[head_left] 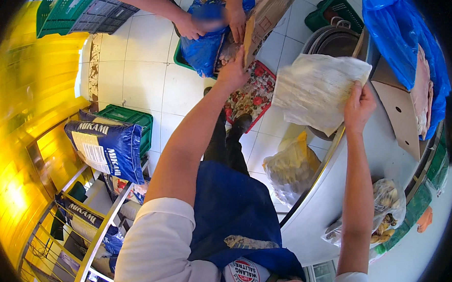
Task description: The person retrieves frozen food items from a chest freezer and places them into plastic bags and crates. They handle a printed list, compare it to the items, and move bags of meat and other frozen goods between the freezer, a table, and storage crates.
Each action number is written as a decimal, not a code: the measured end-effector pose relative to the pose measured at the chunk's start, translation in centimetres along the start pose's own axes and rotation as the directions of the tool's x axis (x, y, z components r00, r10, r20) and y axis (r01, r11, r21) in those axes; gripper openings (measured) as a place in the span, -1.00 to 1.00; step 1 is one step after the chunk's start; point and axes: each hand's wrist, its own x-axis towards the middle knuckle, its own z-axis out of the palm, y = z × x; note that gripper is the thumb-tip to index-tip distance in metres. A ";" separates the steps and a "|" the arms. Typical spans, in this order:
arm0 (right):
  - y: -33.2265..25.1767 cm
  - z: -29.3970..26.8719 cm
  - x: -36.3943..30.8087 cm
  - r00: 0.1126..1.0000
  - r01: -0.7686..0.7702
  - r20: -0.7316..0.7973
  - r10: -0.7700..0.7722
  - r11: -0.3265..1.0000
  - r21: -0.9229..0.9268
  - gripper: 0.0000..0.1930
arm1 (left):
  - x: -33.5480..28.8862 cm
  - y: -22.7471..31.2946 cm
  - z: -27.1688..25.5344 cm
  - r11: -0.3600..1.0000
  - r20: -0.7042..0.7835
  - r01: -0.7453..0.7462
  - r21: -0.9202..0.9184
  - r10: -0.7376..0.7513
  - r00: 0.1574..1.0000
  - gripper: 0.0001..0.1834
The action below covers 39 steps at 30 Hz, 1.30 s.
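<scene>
My right hand (359, 106) pinches the near right corner of a thin, wrinkled whitish sheet (321, 91); I cannot tell whether it is paper or plastic. The sheet hangs flat beside the metal counter. Stretched out ahead, my left hand (234, 71) grips the near edge of a cardboard box (266, 21). Close to it lies a blue plastic bag (201, 53), open beside the box, with pale brownish contents partly showing. Another person's two hands (189, 26) work at this bag and box from the far side.
A red crate (256, 91) with a littered mat stands by my feet. Right, the metal counter (359, 154) bears a cardboard carton (395, 106), a blue bag (399, 35) and a clear bag (390, 199). A yellowish bag (291, 163) sits below. Left, a blue sack (106, 147) rests near green crates.
</scene>
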 end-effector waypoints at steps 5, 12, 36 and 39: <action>-0.5 0.0 -0.1 0.999 0.031 -0.014 -0.032 0.998 -0.063 -0.72 | -0.5 3.9 1.7 0.988 0.147 0.135 -0.075 -0.123 0.981 0.19; -0.7 0.1 -0.1 0.997 0.068 -0.028 -0.068 0.997 -0.029 -0.73 | -1.5 4.1 3.6 0.982 0.050 0.163 -0.099 -0.159 0.986 0.16; 0.3 -0.2 -0.3 0.999 0.048 -0.001 -0.049 0.993 -0.104 -0.74 | -9.0 3.6 8.6 0.967 0.071 0.142 -0.211 -0.129 0.989 -0.13; 0.1 -0.4 -0.1 0.998 0.057 -0.003 -0.058 0.988 -0.146 -0.74 | -9.4 4.3 9.5 0.958 0.025 0.143 -0.251 -0.141 0.990 -0.13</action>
